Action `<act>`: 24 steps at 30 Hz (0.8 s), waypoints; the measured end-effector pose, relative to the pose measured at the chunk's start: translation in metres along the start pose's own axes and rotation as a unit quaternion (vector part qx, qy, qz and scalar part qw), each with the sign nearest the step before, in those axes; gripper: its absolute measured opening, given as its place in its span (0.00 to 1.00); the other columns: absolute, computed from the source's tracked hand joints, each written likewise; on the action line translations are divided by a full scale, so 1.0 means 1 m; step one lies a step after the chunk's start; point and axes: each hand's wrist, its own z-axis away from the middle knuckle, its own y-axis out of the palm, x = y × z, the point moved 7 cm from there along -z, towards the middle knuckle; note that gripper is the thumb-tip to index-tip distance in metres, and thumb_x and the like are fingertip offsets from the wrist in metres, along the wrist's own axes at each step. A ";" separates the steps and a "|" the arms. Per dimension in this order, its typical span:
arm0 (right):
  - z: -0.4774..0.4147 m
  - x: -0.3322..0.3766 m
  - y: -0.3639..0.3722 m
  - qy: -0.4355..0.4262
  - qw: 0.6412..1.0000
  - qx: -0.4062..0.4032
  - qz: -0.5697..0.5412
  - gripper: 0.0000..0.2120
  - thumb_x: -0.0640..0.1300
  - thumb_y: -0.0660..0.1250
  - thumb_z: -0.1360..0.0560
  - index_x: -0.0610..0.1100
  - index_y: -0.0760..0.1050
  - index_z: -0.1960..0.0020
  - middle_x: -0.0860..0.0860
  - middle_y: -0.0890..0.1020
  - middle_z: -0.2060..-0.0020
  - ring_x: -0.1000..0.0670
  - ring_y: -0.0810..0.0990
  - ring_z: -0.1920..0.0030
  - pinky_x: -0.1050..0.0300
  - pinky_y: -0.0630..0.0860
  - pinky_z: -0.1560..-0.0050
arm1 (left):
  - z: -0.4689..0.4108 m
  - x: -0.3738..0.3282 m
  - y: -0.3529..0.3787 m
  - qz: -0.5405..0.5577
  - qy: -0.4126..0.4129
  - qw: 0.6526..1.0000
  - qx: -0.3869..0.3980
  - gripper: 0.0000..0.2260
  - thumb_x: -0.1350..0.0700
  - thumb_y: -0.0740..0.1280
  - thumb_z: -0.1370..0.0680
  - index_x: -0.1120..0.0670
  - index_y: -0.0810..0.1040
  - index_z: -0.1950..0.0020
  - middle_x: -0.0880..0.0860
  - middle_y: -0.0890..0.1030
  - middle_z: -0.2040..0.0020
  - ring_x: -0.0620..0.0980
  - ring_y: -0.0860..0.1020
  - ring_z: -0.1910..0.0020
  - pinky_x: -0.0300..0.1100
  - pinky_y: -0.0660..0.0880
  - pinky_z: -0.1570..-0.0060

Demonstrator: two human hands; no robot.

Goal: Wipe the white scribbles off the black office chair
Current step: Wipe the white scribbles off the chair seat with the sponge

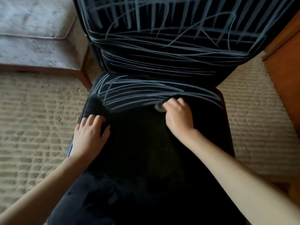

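Gripping a cloth [159,108], your right hand [177,116] presses it to the chair [146,156] beside the scribbles [138,93]; your left hand [90,133] lies flat, fingers spread.

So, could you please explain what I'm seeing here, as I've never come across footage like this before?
There is no machine here: a person wears a camera on the head, so this single picture looks down along their own bare arms. Below them is a black office chair. White scribbles cover its backrest and the rear of the seat; the front of the seat looks clean. The right hand grips a small greyish cloth at the edge of the scribbles. The left hand rests on the seat's left side, holding nothing. Around the chair lie beige carpet, a pale cushioned bench and some wooden furniture.
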 end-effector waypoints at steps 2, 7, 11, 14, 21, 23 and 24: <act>0.024 0.033 0.009 -0.106 0.994 0.022 -0.015 0.08 0.30 0.65 0.35 0.40 0.78 0.61 0.46 0.78 0.63 0.41 0.75 0.62 0.51 0.73 0.63 | 0.001 0.002 -0.003 -0.005 0.008 1.000 -0.004 0.14 0.47 0.61 0.25 0.56 0.76 0.49 0.56 0.76 0.55 0.59 0.73 0.53 0.53 0.71 0.54; -0.017 -0.002 -0.002 -0.034 0.996 0.007 0.086 0.08 0.33 0.69 0.33 0.42 0.78 0.56 0.46 0.80 0.62 0.39 0.78 0.60 0.50 0.74 0.62 | 0.018 0.045 -0.020 0.051 -0.137 0.988 -0.044 0.17 0.51 0.75 0.30 0.59 0.75 0.48 0.61 0.75 0.51 0.64 0.73 0.49 0.58 0.71 0.49; -0.052 -0.023 0.003 0.127 0.983 0.090 0.094 0.12 0.36 0.58 0.22 0.42 0.73 0.40 0.45 0.78 0.43 0.39 0.74 0.42 0.49 0.72 0.47 | 0.031 0.063 -0.015 0.075 -0.232 0.969 -0.034 0.24 0.45 0.74 0.31 0.59 0.73 0.45 0.61 0.74 0.47 0.63 0.71 0.43 0.57 0.68 0.43; -0.034 0.027 0.007 0.027 0.995 0.073 0.057 0.09 0.33 0.65 0.29 0.40 0.77 0.50 0.44 0.79 0.52 0.39 0.76 0.51 0.50 0.75 0.53 | 0.033 0.061 -0.010 0.097 -0.242 0.964 -0.051 0.24 0.46 0.74 0.31 0.60 0.72 0.46 0.61 0.74 0.48 0.64 0.71 0.44 0.57 0.69 0.44; -0.015 0.050 0.016 -0.162 0.985 0.045 0.030 0.09 0.34 0.65 0.32 0.42 0.79 0.55 0.46 0.79 0.59 0.41 0.76 0.59 0.50 0.71 0.61 | 0.038 0.062 -0.004 0.136 -0.256 0.953 -0.086 0.23 0.46 0.74 0.30 0.59 0.72 0.46 0.58 0.73 0.48 0.61 0.69 0.44 0.55 0.69 0.43; -0.045 0.026 0.015 -0.064 0.995 0.041 0.064 0.12 0.33 0.63 0.29 0.42 0.79 0.49 0.43 0.79 0.53 0.39 0.76 0.53 0.47 0.70 0.54 | 0.039 0.061 -0.004 0.132 -0.249 0.955 -0.095 0.22 0.46 0.73 0.30 0.59 0.72 0.47 0.58 0.73 0.49 0.60 0.70 0.45 0.54 0.69 0.44; -0.057 0.018 0.018 0.002 0.996 0.058 0.068 0.14 0.33 0.61 0.26 0.42 0.78 0.45 0.43 0.78 0.49 0.38 0.75 0.48 0.46 0.69 0.50 | 0.039 0.060 -0.004 0.128 -0.244 0.956 -0.098 0.22 0.45 0.73 0.30 0.59 0.72 0.47 0.58 0.73 0.49 0.59 0.69 0.45 0.53 0.68 0.44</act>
